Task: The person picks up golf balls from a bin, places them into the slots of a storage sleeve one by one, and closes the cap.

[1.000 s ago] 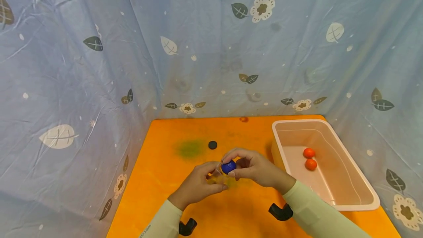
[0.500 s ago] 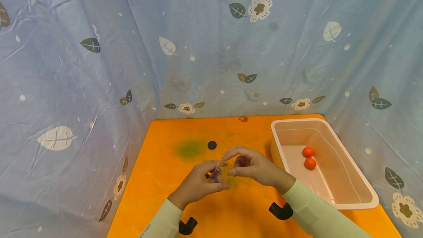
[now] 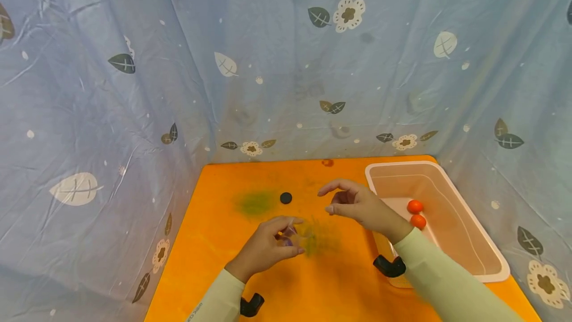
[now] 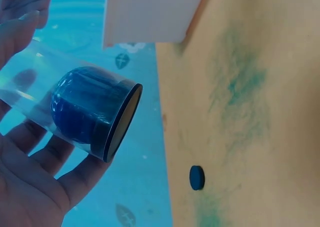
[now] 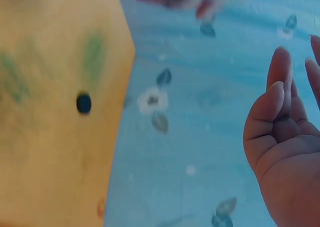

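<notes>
My left hand (image 3: 262, 248) grips a clear cylindrical container (image 4: 42, 99), tilted above the orange table, its fingers and thumb around the wall. A blue ball (image 4: 80, 104) sits inside, at the end with the dark rim. In the head view the ball shows only as a bluish patch between the fingers. My right hand (image 3: 364, 208), up and to the right of the container, holds nothing; its fingers are loosely bent and apart from the thumb. Behind both hands a small black disc (image 3: 286, 198) lies flat on the table.
A pale pink plastic bin (image 3: 402, 164) stands on the table (image 3: 232, 183) at the right, with two orange-red balls (image 3: 416, 213) on its floor. My right forearm overlaps its near left side. A patterned blue curtain (image 3: 268, 88) encloses the back and sides.
The blue ball has gone from my right fingers into the clear container. My right hand has let go and moved up and right towards the bin. The left hand has barely moved.
</notes>
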Demonstrator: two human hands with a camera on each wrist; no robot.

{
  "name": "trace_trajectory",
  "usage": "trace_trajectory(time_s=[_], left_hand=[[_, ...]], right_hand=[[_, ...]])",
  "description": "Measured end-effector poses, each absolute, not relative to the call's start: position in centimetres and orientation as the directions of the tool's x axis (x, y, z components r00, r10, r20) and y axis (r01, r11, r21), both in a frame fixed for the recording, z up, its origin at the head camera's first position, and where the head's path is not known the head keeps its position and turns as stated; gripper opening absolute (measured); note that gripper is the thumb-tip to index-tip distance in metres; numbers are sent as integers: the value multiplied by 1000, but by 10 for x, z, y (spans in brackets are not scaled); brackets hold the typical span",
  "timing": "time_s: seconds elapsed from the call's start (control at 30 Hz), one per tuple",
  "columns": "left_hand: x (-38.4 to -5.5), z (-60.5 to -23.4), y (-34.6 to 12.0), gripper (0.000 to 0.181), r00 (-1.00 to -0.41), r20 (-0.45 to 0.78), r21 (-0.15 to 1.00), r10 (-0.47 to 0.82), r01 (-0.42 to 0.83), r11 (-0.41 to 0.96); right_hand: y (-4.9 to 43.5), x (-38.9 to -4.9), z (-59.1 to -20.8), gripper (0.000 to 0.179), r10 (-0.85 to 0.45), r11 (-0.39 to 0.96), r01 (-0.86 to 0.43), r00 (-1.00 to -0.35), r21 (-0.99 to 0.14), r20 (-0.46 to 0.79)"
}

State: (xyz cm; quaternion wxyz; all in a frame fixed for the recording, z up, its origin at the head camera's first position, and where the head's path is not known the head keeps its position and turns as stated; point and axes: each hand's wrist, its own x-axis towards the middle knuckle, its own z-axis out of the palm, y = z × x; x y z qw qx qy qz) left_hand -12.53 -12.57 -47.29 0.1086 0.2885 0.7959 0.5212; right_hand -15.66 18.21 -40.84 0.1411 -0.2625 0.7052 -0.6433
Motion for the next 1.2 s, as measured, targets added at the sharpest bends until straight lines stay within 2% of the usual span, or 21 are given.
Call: trace_trajectory(time_s=[0.17,0.3,0.43,0.63,0.87,1.1,1.2], left_hand=[[-127,-473,-128,30,-817,124,891,564,341,299],[-126,-475,-129,28,-822,116,893,557,332,304],[-126,-475,-130,48,-830,107,891,547,324,318],[-126,-476,-132,56,-834,103,885,542,326,333],[-127,-478,-132,60,-840,97,885,534,318,339],[-129,-484,-131,60,-841,93,892,534,308,331],[-130,-486,-129,61,-838,94,898,537,304,318]], right_hand=[[212,-179,-402,37,-451,112,-197,-884,-974,127],[241,-197,-399,41,-365,186,-193,-924,-964,114],[269,-210,-400,45,-302,225,-186,-947,-957,113],[307,-222,-410,52,-238,335,-145,-969,-931,65],[348,-231,-448,55,-209,481,-82,-978,-873,-24],[377,-229,-500,57,-211,465,11,-970,-885,-122],[383,-228,-514,55,-233,523,19,-958,-852,-165]])
